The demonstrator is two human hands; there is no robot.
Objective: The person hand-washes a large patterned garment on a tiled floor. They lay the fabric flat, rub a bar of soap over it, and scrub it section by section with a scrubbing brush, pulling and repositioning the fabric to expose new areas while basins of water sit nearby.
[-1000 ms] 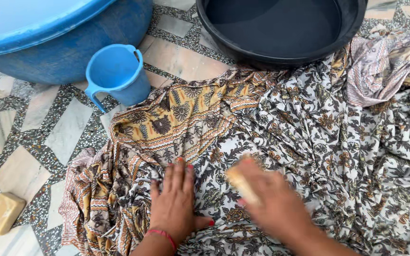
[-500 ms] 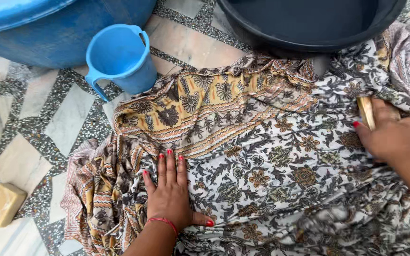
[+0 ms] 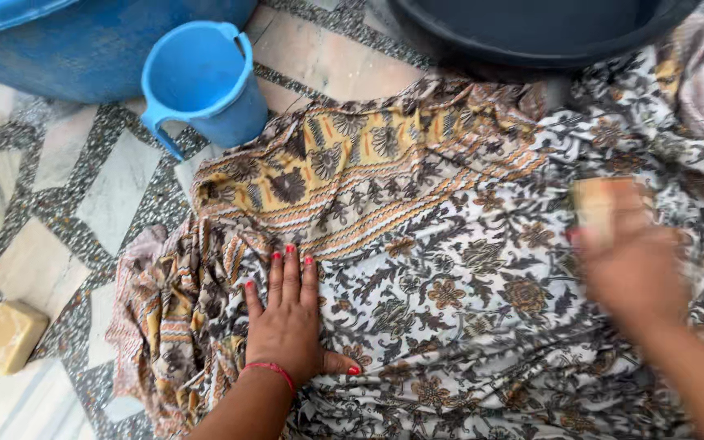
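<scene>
Left hand (image 3: 287, 322) lies flat, fingers together and thumb out, pressing the patterned cloth (image 3: 450, 269) that is spread over the stone-inlay floor (image 3: 59, 179). Right hand (image 3: 633, 269), blurred, is closed around a tan soap bar (image 3: 600, 208) and holds it against the cloth near its right side. Blue mug (image 3: 201, 81) stands at the cloth's upper left edge beside a blue tub (image 3: 67, 49); black basin (image 3: 531, 33) sits at the cloth's top edge, second soap bar (image 3: 8, 336) on the floor at far left.

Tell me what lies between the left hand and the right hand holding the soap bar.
In the head view, only printed cloth lies between the left hand, pressed flat on it, and the blurred right hand holding the soap bar; nothing else sits on that stretch.
</scene>
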